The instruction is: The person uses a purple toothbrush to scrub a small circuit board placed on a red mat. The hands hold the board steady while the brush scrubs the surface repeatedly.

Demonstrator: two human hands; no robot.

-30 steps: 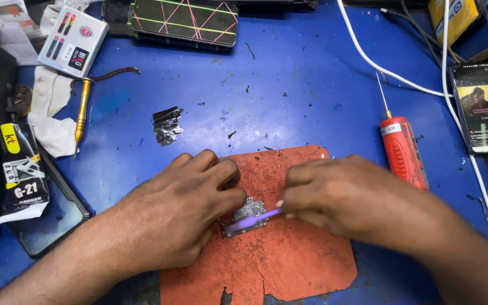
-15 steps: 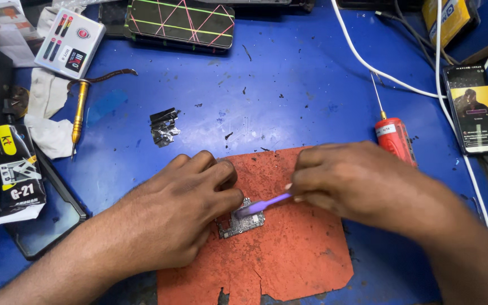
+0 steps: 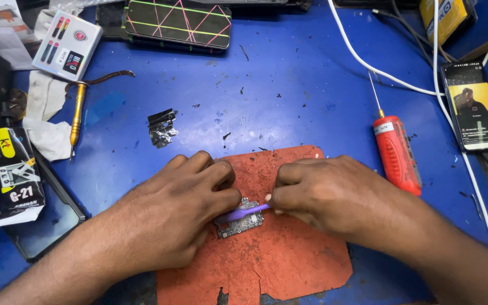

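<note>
A small circuit board [image 3: 241, 223] lies on a worn red-orange mat [image 3: 289, 265] on the blue bench. My left hand [image 3: 182, 214] presses down on the board's left side with its fingertips. My right hand [image 3: 329, 195] pinches a thin purple tool [image 3: 244, 213] whose tip lies across the board's top, under my left fingers. Most of the board is hidden by both hands.
A red electric screwdriver [image 3: 396, 152] lies right of the mat. A phone with a lit screen [image 3: 473, 113] and white cables [image 3: 368, 62] sit at the right. Crumpled foil [image 3: 162, 129], a brass-handled tool [image 3: 77, 116], a glue tube [image 3: 15, 175], a patterned phone case [image 3: 179, 22] lie left and behind.
My right hand has slid left and slightly down with the purple tool, its tip now lying flatter across the board. My left hand stays pressed on the board.
</note>
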